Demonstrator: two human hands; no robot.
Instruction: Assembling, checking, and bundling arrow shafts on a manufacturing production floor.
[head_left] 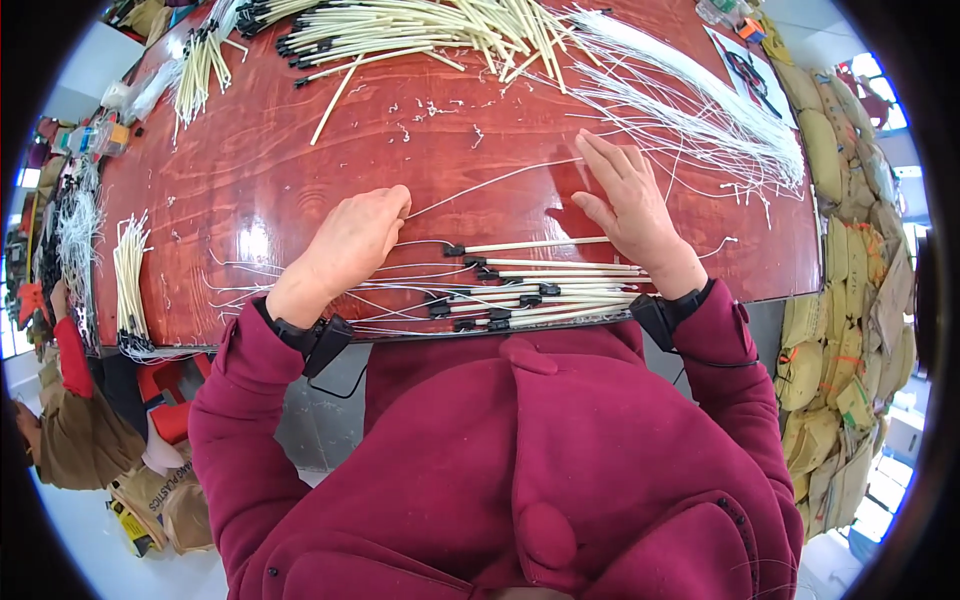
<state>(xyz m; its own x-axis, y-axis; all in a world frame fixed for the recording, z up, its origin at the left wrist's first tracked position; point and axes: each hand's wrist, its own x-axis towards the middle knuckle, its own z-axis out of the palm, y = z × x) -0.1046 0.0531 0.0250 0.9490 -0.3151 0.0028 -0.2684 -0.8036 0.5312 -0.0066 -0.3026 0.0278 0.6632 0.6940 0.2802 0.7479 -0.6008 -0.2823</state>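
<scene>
My left hand (362, 232) is closed, thumb and fingers pinched on a thin white string (490, 182). That string runs up and right across the table to the fingertips of my right hand (632, 195). The right hand is open, fingers stretched out and thumb apart; whether it touches the string I cannot tell. Just below both hands, along the table's near edge, lie several pale cream rods (560, 292) with black end pieces (455, 250). White strings (400, 282) trail leftward from these ends, partly under my left wrist.
The red table (270, 170) carries a big heap of cream rods (400, 38) at the far side. White strings (700, 100) lie in a bundle at far right. Another rod bundle (130, 280) sits at left. Stacked sacks (845, 300) stand to the right; a person's red sleeve (70, 355) shows at left.
</scene>
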